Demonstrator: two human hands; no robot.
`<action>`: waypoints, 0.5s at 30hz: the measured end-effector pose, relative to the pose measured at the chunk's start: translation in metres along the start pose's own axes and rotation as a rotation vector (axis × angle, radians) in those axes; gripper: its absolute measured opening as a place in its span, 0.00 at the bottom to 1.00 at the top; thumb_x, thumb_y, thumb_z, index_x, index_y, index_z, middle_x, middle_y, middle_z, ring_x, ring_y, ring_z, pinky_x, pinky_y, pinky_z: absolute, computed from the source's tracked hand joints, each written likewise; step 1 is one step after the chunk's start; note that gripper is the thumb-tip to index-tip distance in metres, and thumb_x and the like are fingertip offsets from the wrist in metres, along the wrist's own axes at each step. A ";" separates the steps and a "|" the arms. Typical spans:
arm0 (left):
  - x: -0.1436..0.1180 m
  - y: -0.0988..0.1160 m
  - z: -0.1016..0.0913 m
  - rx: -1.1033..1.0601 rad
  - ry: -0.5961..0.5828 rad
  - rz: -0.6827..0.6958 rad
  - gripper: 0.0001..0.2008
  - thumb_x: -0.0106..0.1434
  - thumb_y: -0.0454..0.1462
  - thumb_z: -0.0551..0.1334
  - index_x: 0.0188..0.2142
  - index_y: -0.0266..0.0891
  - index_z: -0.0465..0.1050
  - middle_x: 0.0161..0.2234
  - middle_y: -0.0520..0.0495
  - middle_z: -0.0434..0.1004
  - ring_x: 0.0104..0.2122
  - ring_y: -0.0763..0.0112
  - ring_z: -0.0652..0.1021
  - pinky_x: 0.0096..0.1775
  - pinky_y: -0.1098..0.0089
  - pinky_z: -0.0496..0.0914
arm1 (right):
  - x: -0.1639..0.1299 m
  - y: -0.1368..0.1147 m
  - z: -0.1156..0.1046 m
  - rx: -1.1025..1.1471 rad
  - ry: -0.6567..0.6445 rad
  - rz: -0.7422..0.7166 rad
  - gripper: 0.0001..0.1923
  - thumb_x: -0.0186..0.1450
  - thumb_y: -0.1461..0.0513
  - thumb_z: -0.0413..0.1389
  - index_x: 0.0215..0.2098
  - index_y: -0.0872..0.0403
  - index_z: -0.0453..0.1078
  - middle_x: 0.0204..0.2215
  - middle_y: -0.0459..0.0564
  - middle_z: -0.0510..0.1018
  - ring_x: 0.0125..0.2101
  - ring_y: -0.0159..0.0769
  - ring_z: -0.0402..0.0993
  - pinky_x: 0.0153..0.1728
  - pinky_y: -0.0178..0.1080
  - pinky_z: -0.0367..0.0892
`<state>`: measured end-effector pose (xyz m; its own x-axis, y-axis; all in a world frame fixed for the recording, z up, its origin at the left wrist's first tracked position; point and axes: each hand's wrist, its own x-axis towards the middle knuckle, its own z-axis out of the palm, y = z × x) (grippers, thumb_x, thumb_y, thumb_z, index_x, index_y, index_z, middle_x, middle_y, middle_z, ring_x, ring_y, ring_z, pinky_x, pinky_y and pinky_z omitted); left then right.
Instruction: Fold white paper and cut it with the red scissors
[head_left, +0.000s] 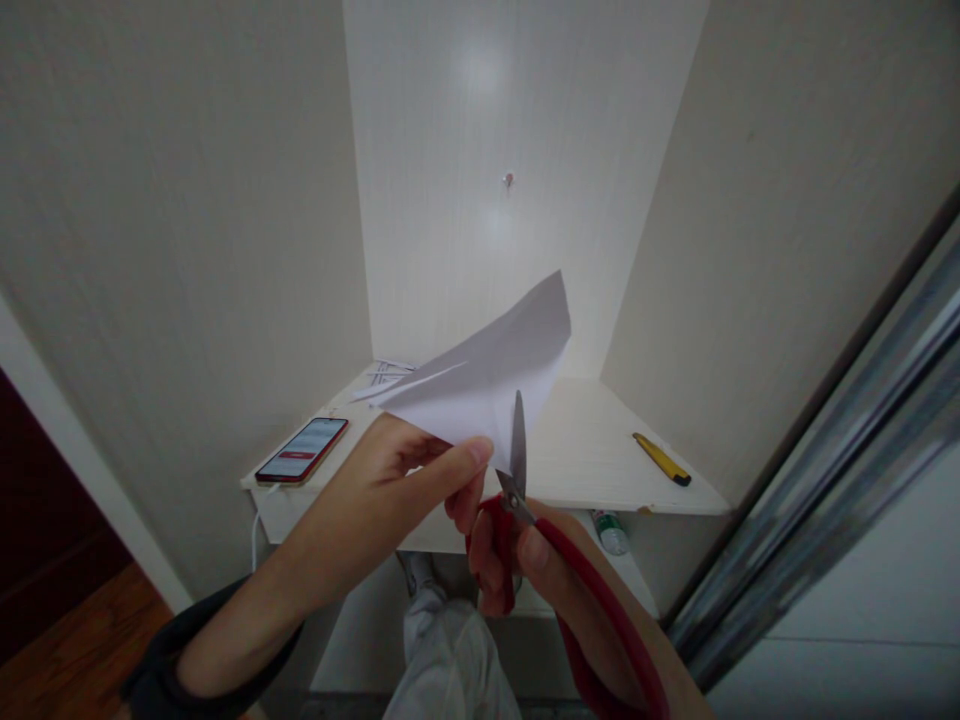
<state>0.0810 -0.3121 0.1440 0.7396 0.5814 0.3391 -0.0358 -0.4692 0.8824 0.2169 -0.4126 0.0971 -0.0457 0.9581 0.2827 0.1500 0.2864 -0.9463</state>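
Note:
A folded sheet of white paper [487,375] is pinched between the thumb and fingers of my left hand [431,475], raised above the shelf. My right hand [525,560] grips red-handled scissors [519,440], with fingers through the loops. The scissor blades stand apart and point upward at the paper's lower edge, close to my left thumb. One blade shows in front of the paper; part of the other is hidden.
On the white shelf [577,480], a phone [304,450] with a white cable lies at left. A yellow utility knife [660,458] lies at right. Printed papers [390,372] sit in the back left corner. Below the shelf is a bottle [611,533]. Panels enclose three sides.

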 end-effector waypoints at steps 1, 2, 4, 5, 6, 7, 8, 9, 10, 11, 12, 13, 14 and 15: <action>0.000 0.000 0.000 -0.002 -0.006 -0.002 0.21 0.64 0.44 0.55 0.16 0.38 0.65 0.16 0.55 0.68 0.19 0.77 0.71 0.25 0.76 0.63 | 0.000 0.000 0.000 0.005 -0.004 0.001 0.34 0.62 0.36 0.40 0.32 0.56 0.68 0.27 0.49 0.69 0.25 0.32 0.64 0.27 0.36 0.61; 0.000 0.000 0.000 -0.005 -0.013 -0.005 0.21 0.64 0.44 0.55 0.16 0.38 0.66 0.16 0.55 0.68 0.19 0.77 0.71 0.25 0.76 0.63 | 0.001 0.000 0.000 0.009 -0.008 0.000 0.35 0.61 0.35 0.40 0.32 0.56 0.68 0.27 0.49 0.69 0.25 0.32 0.64 0.27 0.36 0.61; 0.001 0.000 0.000 -0.008 -0.017 -0.006 0.21 0.64 0.44 0.55 0.16 0.38 0.66 0.16 0.56 0.68 0.19 0.77 0.70 0.25 0.76 0.63 | 0.002 0.000 0.000 0.016 -0.013 0.003 0.36 0.60 0.34 0.40 0.31 0.56 0.67 0.27 0.49 0.68 0.24 0.31 0.63 0.26 0.35 0.60; 0.001 0.000 0.000 -0.007 -0.019 -0.003 0.22 0.64 0.44 0.55 0.16 0.38 0.65 0.15 0.56 0.68 0.19 0.78 0.70 0.25 0.76 0.63 | 0.003 0.001 0.000 0.020 -0.016 0.006 0.36 0.60 0.34 0.40 0.30 0.56 0.67 0.26 0.49 0.67 0.24 0.30 0.62 0.26 0.35 0.60; 0.001 0.000 0.000 -0.006 -0.022 -0.001 0.21 0.64 0.43 0.55 0.16 0.38 0.65 0.15 0.56 0.68 0.19 0.78 0.70 0.25 0.76 0.63 | 0.003 0.001 0.000 0.024 -0.019 0.010 0.36 0.59 0.33 0.40 0.30 0.56 0.67 0.24 0.48 0.67 0.23 0.30 0.62 0.25 0.35 0.59; 0.002 -0.001 0.000 -0.004 -0.019 0.000 0.21 0.64 0.43 0.55 0.16 0.38 0.65 0.16 0.56 0.68 0.19 0.78 0.70 0.25 0.76 0.63 | 0.003 0.001 0.000 0.028 -0.021 0.015 0.37 0.59 0.33 0.40 0.30 0.56 0.67 0.24 0.47 0.66 0.22 0.30 0.61 0.24 0.34 0.58; 0.002 -0.001 0.000 -0.002 -0.016 0.003 0.21 0.64 0.43 0.55 0.16 0.38 0.65 0.16 0.56 0.68 0.19 0.78 0.70 0.25 0.76 0.63 | 0.003 0.001 0.000 0.032 -0.019 0.021 0.36 0.59 0.33 0.41 0.30 0.56 0.66 0.24 0.47 0.66 0.22 0.30 0.61 0.24 0.34 0.58; 0.001 -0.001 0.000 0.002 -0.013 0.005 0.21 0.64 0.43 0.55 0.16 0.38 0.65 0.16 0.56 0.68 0.19 0.78 0.70 0.26 0.76 0.63 | 0.002 0.001 0.000 0.037 -0.014 0.028 0.36 0.59 0.33 0.41 0.30 0.56 0.66 0.24 0.47 0.65 0.22 0.30 0.61 0.24 0.34 0.58; 0.001 0.000 0.000 0.006 -0.009 0.006 0.21 0.64 0.43 0.55 0.16 0.38 0.65 0.16 0.56 0.68 0.20 0.78 0.70 0.26 0.76 0.63 | 0.002 0.001 0.000 0.042 -0.011 0.034 0.36 0.59 0.33 0.41 0.30 0.56 0.66 0.23 0.47 0.65 0.22 0.30 0.60 0.24 0.34 0.58; 0.001 0.000 0.000 0.012 -0.003 0.004 0.21 0.64 0.43 0.55 0.16 0.38 0.65 0.16 0.56 0.68 0.20 0.77 0.70 0.26 0.76 0.63 | 0.001 0.001 0.000 0.047 -0.008 0.039 0.36 0.58 0.33 0.41 0.30 0.56 0.66 0.23 0.47 0.65 0.22 0.30 0.60 0.24 0.34 0.57; 0.000 0.000 0.000 0.020 -0.003 0.002 0.21 0.64 0.43 0.55 0.16 0.38 0.65 0.16 0.56 0.68 0.20 0.77 0.70 0.26 0.76 0.62 | 0.001 0.000 -0.001 0.051 -0.006 0.044 0.36 0.58 0.33 0.42 0.30 0.56 0.66 0.23 0.46 0.64 0.22 0.30 0.60 0.24 0.34 0.57; -0.001 -0.001 0.000 0.029 -0.003 0.004 0.22 0.64 0.43 0.54 0.16 0.38 0.65 0.16 0.56 0.68 0.19 0.77 0.70 0.25 0.76 0.62 | 0.001 0.000 -0.001 0.054 -0.005 0.050 0.36 0.57 0.32 0.42 0.30 0.56 0.67 0.22 0.46 0.63 0.22 0.30 0.59 0.24 0.35 0.57; -0.001 -0.001 0.000 0.040 -0.002 0.002 0.22 0.64 0.44 0.54 0.15 0.38 0.65 0.16 0.56 0.67 0.19 0.77 0.69 0.25 0.75 0.62 | 0.000 0.000 -0.001 0.058 -0.004 0.058 0.37 0.56 0.32 0.42 0.30 0.56 0.67 0.21 0.45 0.62 0.21 0.30 0.58 0.23 0.35 0.56; -0.001 -0.001 0.000 0.054 0.002 0.001 0.22 0.64 0.44 0.54 0.15 0.38 0.65 0.16 0.56 0.67 0.19 0.78 0.69 0.25 0.75 0.62 | 0.000 0.000 -0.001 0.060 -0.002 0.067 0.37 0.56 0.32 0.43 0.30 0.56 0.67 0.20 0.45 0.62 0.21 0.30 0.58 0.23 0.35 0.56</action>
<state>0.0805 -0.3124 0.1427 0.7386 0.5818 0.3406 -0.0002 -0.5050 0.8631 0.2181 -0.4125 0.0969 -0.0391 0.9752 0.2178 0.0931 0.2206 -0.9709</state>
